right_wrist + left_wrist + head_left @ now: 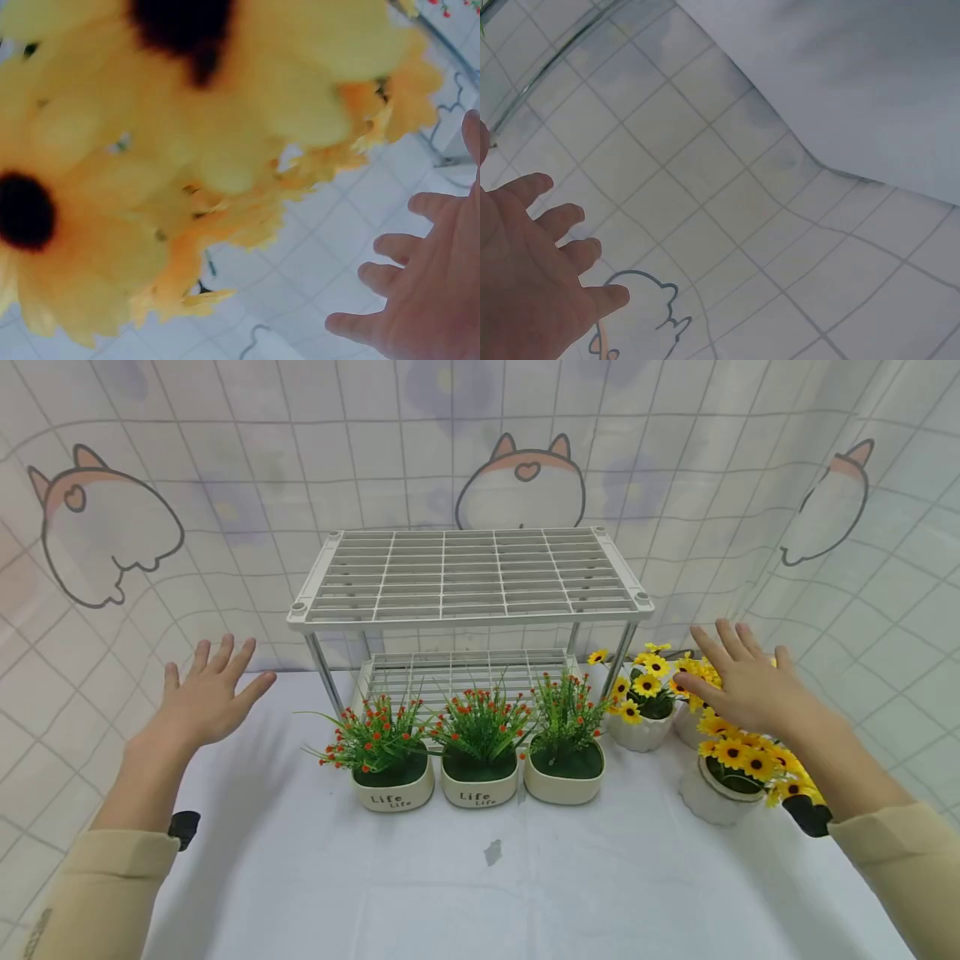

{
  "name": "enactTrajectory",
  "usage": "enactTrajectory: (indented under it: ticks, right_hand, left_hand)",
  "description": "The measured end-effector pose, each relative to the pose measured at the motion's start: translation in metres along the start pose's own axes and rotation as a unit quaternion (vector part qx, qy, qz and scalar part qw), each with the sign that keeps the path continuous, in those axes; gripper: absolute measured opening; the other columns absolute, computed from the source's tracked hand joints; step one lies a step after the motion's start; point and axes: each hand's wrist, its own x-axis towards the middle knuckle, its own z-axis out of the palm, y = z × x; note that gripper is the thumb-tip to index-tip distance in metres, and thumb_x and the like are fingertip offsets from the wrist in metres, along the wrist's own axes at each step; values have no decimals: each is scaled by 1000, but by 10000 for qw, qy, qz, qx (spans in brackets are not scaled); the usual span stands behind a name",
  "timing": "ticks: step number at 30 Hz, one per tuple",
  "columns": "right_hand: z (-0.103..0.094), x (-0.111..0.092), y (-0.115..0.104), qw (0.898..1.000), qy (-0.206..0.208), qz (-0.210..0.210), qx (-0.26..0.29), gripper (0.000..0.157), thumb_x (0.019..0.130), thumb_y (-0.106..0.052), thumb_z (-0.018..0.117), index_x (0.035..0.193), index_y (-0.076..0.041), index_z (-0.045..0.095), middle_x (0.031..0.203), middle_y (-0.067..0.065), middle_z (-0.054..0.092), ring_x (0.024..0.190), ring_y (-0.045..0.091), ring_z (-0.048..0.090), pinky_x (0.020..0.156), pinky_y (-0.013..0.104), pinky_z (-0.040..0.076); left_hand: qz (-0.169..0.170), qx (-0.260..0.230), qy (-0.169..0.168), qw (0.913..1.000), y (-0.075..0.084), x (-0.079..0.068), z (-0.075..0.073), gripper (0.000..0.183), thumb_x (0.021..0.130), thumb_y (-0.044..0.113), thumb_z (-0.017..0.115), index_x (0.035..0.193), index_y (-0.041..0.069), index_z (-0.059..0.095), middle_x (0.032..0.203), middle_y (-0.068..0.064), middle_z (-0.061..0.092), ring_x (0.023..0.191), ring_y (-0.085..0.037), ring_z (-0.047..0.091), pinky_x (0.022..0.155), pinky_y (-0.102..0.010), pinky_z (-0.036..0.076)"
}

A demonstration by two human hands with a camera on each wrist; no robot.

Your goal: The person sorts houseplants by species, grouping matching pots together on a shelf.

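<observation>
The person's left hand (pixel 208 697) and right hand (pixel 753 689) are both released, fingers spread and holding nothing; the left is near the end of a white, two-tier slatted rack with silvery legs (pixel 472 622), the right close to three white, rounded pots of yellow artificial-looking flowers (pixel 718 806) on the right of the white cloth-covered table (pixel 420 893). In the right-wrist view the fingers sit apart from the blooms. These pots look light and stiff, perhaps ceramic or hard plastic, so their walls would likely be smooth, a little slippery, and liable to chip if knocked. The petals and stems seem soft and bendable, a poor handle; a thumb and fingers round the pot wall, below the rim, should hold better. The front pot bears a crowded yellow bunch leaning right; the left one has blooms and dark leaves rising above its rim, and the third is partly hidden behind the right hand. Before the rack, three cream, oval planters with red-dotted green plants (pixel 480 795) stand in a row, each filled with dark green matter; two carry "Life" lettering. Their flat sides would probably suit a two-sided hold, keeping clear of the thin, springy stalks.
</observation>
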Motion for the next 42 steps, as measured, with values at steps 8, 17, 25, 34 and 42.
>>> enactTrajectory:
  ticks: [8,17,25,34,42]
  right_hand:
    - [-2,-7,-23,9946,818,-627,121,72,107,-51,48,160,-6,30,166,29,10,150,53,9,110,74,13]
    - [23,-25,-47,9535,2195,-1839,938,36,95,-15,74,128,-3,63,133,17,59,114,36,58,91,55,49]
    - [48,-40,-67,9401,2099,-2303,1380,23,92,-7,76,114,-7,69,107,2,71,85,14,67,68,35,58]
    - [88,-48,-80,9356,1720,-2095,2261,20,93,-7,76,111,-13,69,105,-5,70,90,12,66,67,28,56]
    - [117,-47,-81,9346,1091,-958,3248,38,89,-11,81,121,-4,61,115,10,66,104,31,65,78,34,57]
  left_hand:
    - [207,-325,466,9982,10,-1,-6,76,109,57,24,164,7,8,165,-31,1,149,-54,-5,108,-76,-8]
    - [323,-1635,1742,9705,31,-2,4,63,112,45,30,159,4,31,150,-36,39,135,-59,36,103,-77,25]
    - [740,-4390,1874,8756,55,4,3,55,112,41,37,155,6,38,134,-15,56,123,-30,57,96,-30,49]
    - [1129,-6213,1656,7575,74,9,-4,43,109,31,52,143,7,49,124,-11,56,108,-23,59,85,-26,55]
    - [985,-6408,1627,7438,82,13,-6,37,108,31,54,137,8,55,121,-9,58,108,-22,58,86,-26,55]
